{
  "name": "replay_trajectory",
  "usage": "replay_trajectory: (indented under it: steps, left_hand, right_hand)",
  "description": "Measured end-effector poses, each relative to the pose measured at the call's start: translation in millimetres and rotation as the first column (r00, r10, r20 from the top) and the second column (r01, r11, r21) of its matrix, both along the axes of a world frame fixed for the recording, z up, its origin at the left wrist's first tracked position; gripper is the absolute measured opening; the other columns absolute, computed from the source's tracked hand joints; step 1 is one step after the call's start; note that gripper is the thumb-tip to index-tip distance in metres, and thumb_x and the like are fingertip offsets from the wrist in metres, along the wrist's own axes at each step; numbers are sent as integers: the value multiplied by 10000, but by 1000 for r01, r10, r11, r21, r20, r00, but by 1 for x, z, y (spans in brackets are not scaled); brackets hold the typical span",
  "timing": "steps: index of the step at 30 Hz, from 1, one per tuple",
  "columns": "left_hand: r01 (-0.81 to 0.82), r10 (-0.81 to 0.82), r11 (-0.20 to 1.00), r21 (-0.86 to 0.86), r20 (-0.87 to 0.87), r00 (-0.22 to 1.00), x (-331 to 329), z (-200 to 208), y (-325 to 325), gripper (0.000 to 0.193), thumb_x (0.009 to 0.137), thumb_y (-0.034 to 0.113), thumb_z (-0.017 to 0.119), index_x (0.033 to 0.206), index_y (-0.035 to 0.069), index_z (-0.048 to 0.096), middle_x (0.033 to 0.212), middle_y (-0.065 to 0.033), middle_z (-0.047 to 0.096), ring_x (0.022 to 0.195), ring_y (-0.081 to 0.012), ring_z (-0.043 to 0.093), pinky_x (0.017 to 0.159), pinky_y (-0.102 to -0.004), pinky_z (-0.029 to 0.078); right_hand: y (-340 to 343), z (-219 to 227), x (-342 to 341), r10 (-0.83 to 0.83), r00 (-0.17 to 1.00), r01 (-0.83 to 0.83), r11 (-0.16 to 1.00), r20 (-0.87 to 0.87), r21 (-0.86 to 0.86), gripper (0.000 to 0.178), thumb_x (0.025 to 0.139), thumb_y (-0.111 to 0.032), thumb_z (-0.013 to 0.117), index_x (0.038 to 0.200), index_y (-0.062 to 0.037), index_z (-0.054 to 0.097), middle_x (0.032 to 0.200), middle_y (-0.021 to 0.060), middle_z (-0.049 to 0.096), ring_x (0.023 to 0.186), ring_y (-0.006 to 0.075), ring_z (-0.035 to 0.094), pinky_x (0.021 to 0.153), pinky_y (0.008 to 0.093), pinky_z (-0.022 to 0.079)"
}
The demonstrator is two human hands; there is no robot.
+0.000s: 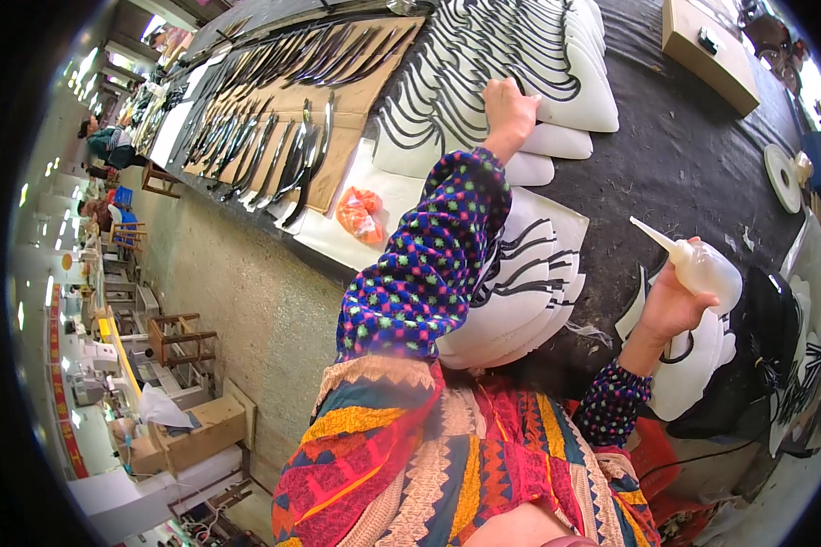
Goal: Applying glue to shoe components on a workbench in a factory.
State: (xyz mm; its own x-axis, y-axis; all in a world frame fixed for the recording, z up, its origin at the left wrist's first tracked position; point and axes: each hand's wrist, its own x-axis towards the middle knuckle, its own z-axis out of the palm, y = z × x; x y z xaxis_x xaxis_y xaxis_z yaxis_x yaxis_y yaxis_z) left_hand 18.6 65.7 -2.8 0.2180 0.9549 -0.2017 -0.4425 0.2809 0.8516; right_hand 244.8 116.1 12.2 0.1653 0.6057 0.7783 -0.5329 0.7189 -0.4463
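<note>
At the far side of the table, my left hand [511, 111] is over white sheet pieces [575, 108] laid in overlapping rows, each with curved black strips [447, 87] on it. Its fingers are curled down at one of the strips, and what lies under the fingertips is hidden. Off to the right, my right hand [673, 305] is wrapped round a translucent squeeze bottle [710, 278] with a long thin nozzle, tilted up to the left. Close to my body, below my left sleeve, lies a fanned stack of white pieces with black strips [529, 314].
Glossy dark strips [315, 150] lie in rows on brown cardboard [348, 118] at left, with an orange bundle [360, 215] beside it. A cardboard box [710, 55] stands far right, above a white roll [783, 178]. More white pieces [693, 378] hang near the right edge.
</note>
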Motion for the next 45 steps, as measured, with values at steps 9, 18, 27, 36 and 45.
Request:
replay_trajectory:
  steps: [9,18,27,36,45]
  left_hand:
    - [-33,39,999,-32,205,978,-4,-6,-30,456,655,-56,644,1084,-45,487,815,-65,527,640,-126,558,584,-215,456]
    - [-78,96,994,-78,254,962,1,-15,-53,440,660,-60,637,1071,-42,483,804,-68,542,609,-129,561,567,-222,453]
    - [-107,128,991,-79,339,932,4,-28,-68,382,682,-76,598,1049,-19,512,809,-74,578,606,-129,562,560,-230,467]
    - [-139,161,985,-103,250,955,16,-35,-75,418,642,-96,637,1036,2,535,779,-39,553,585,-134,576,547,-225,468]
    - [-168,197,975,-147,213,957,26,-39,-90,431,638,-87,654,1045,-5,540,779,-20,535,598,-122,569,551,-221,466]
  right_hand:
    - [-16,-10,-1,49,984,-39,997,174,-60,743,559,-536,718,1076,-88,425,1027,68,467,1002,277,453,863,424,384]
    - [-35,-6,-8,2,984,19,993,176,-120,853,484,-573,720,1076,-56,387,961,104,498,909,290,515,766,423,466]
    - [-43,-4,-11,29,970,-4,994,242,-106,849,488,-573,719,1069,-48,391,955,109,500,918,294,513,771,425,469]
    - [-49,-9,-3,-25,944,69,990,328,-124,866,490,-583,712,1090,-46,394,953,121,512,903,320,521,762,428,474]
    - [-55,-9,1,45,904,3,994,426,-110,746,599,-549,677,1112,-71,421,1025,94,490,982,293,482,840,427,408]
